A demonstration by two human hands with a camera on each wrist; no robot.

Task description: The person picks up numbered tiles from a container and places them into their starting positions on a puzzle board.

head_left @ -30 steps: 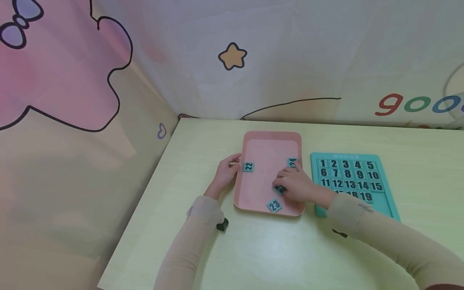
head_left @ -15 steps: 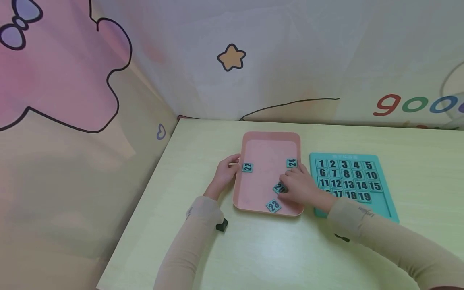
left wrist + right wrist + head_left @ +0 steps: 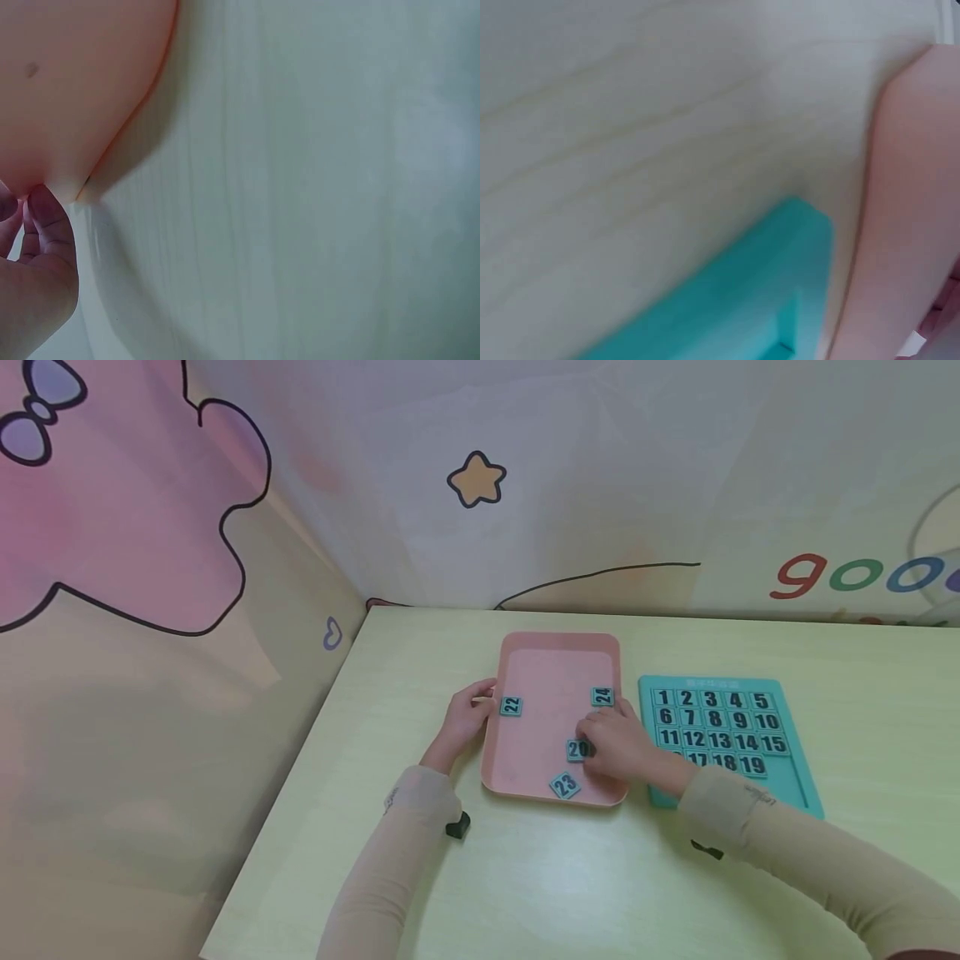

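A pink tray [image 3: 558, 662] lies on the table, and my left hand [image 3: 467, 717] pinches its left rim between thumb and fingers. In the left wrist view those fingers [image 3: 52, 225] sit right at the tray's edge. Over the tray's right side reaches my right hand [image 3: 618, 747], its curled fingers gripping the right edge of a teal number tile marked 20 [image 3: 576, 750]. Tile 23 [image 3: 565, 786] lies turned askew just nearer to me. Tile 24 [image 3: 602, 697] is beyond the right hand, sideways. Tile 22 [image 3: 511, 706] rests sideways by the left rim.
Right of the tray lies a teal number board [image 3: 797, 760] with tiles in rows from 1 up to 19. My right hand and sleeve [image 3: 723, 806] cover its lower left corner. A patterned wall [image 3: 600, 527] rises behind the table [image 3: 555, 885].
Tile 20 has come out from under my right fingers and turned from slanted to nearly square. The right hand has shifted slightly right; the left hand stays at the rim.
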